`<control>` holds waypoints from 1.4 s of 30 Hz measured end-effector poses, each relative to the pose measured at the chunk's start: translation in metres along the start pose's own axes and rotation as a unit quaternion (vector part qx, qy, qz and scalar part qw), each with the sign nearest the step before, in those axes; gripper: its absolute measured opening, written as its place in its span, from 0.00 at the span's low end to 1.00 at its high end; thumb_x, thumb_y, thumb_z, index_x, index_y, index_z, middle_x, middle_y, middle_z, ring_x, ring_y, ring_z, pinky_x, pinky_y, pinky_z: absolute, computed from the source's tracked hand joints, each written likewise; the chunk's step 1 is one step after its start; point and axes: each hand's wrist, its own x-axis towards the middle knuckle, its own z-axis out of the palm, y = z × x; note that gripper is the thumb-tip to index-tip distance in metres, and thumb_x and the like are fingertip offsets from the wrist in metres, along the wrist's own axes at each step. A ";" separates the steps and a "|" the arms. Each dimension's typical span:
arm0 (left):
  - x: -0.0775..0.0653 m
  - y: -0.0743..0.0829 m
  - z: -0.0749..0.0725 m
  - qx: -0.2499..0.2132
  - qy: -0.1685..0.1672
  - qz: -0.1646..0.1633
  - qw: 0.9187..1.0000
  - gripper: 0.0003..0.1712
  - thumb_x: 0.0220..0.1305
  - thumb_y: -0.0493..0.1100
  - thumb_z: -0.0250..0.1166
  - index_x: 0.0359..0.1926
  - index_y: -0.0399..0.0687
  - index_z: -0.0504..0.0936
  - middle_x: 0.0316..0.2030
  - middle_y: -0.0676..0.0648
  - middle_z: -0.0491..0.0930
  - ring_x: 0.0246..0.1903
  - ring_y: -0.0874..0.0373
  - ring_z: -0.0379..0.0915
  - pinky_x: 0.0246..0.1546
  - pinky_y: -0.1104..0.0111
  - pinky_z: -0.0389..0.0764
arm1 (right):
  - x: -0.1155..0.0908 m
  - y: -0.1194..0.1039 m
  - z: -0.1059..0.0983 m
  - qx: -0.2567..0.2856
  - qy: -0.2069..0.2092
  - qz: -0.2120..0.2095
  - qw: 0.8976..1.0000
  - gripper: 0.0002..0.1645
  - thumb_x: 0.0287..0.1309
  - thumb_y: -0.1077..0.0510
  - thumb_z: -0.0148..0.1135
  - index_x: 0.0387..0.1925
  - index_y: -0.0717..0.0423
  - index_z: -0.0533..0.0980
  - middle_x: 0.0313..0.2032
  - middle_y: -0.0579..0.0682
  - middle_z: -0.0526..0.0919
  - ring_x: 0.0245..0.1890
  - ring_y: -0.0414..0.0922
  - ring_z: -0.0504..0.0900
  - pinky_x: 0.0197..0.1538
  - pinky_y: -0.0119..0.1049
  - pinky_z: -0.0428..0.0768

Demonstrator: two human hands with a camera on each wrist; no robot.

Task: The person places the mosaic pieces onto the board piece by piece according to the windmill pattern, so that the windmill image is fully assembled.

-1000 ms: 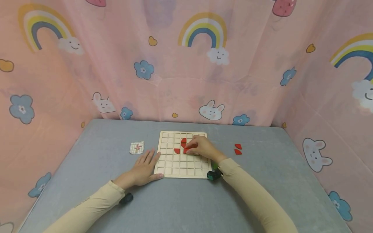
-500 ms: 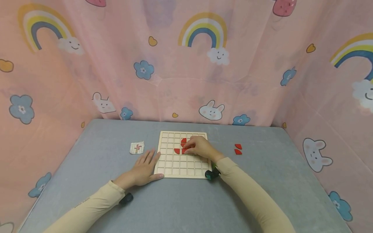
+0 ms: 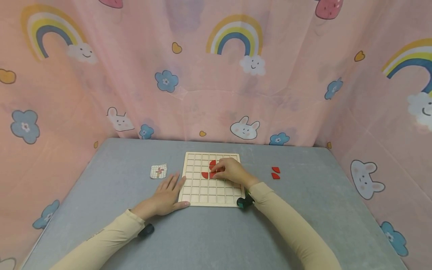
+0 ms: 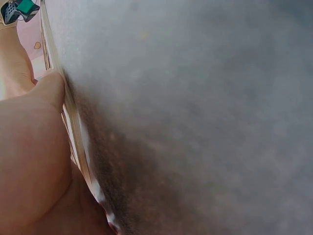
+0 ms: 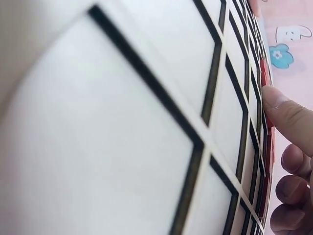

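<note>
Your left hand (image 3: 166,195), fingers spread, touches the left edge of the grid board (image 3: 204,191). Farther away, your right hand (image 3: 235,171) pinches a red piece (image 3: 212,176) on it, just right of a red quarter-circle (image 3: 204,175).

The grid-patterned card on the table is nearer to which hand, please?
Left. In the head view, the left hand, touching the board, lies just below and right of the card; the right hand is farther right, over the board, touching a red piece.

High head view, wrist close-ups, shared board (image 3: 211,183)
</note>
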 end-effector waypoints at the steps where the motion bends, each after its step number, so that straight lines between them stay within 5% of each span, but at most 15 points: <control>1: 0.000 0.000 0.000 -0.001 -0.001 -0.001 1.000 0.55 0.76 0.60 0.64 0.83 0.31 0.48 0.82 0.24 0.40 0.81 0.25 0.33 0.76 0.32 0.45 | 0.000 0.000 0.000 -0.004 0.002 -0.002 1.000 0.12 0.59 0.53 0.80 0.43 0.51 0.92 0.39 0.44 0.86 0.38 0.43 0.77 0.46 0.37 0.76; 10: -0.003 0.006 -0.008 -0.012 -0.019 -0.004 1.000 0.57 0.76 0.67 0.60 0.83 0.31 0.47 0.82 0.24 0.38 0.81 0.25 0.30 0.76 0.31 0.42 | -0.001 -0.002 0.001 -0.005 0.000 0.000 1.000 0.13 0.59 0.53 0.80 0.45 0.51 0.92 0.29 0.42 0.80 0.31 0.41 0.68 0.37 0.33 0.68; 19: -0.001 0.001 -0.002 -0.006 -0.005 -0.003 1.000 0.55 0.76 0.60 0.64 0.83 0.31 0.48 0.82 0.24 0.39 0.81 0.25 0.31 0.76 0.32 0.44 | -0.002 -0.003 0.001 -0.013 -0.002 0.003 1.000 0.13 0.60 0.54 0.80 0.46 0.51 0.92 0.28 0.42 0.78 0.30 0.39 0.65 0.37 0.32 0.65; 28: 0.001 -0.001 0.000 0.005 -0.002 0.000 1.000 0.55 0.76 0.61 0.63 0.83 0.32 0.47 0.82 0.25 0.39 0.81 0.26 0.31 0.77 0.32 0.44 | -0.003 -0.005 0.000 -0.011 -0.004 0.010 1.000 0.13 0.62 0.55 0.78 0.48 0.52 0.91 0.31 0.41 0.83 0.31 0.38 0.69 0.39 0.32 0.71; 35: 0.000 0.000 -0.003 0.003 -0.013 -0.003 1.000 0.57 0.76 0.65 0.60 0.84 0.33 0.46 0.82 0.24 0.38 0.81 0.26 0.30 0.77 0.33 0.42 | -0.008 -0.005 -0.005 0.039 0.023 0.013 0.999 0.14 0.61 0.57 0.79 0.48 0.53 0.91 0.44 0.47 0.91 0.39 0.40 0.79 0.43 0.32 0.75; 42: 0.002 -0.002 0.002 0.010 0.000 -0.001 1.000 0.55 0.76 0.62 0.63 0.84 0.33 0.48 0.82 0.25 0.40 0.81 0.26 0.33 0.77 0.32 0.45 | -0.019 -0.004 -0.018 0.039 0.036 0.024 0.998 0.15 0.64 0.59 0.76 0.52 0.56 0.90 0.27 0.46 0.79 0.27 0.42 0.69 0.33 0.32 0.66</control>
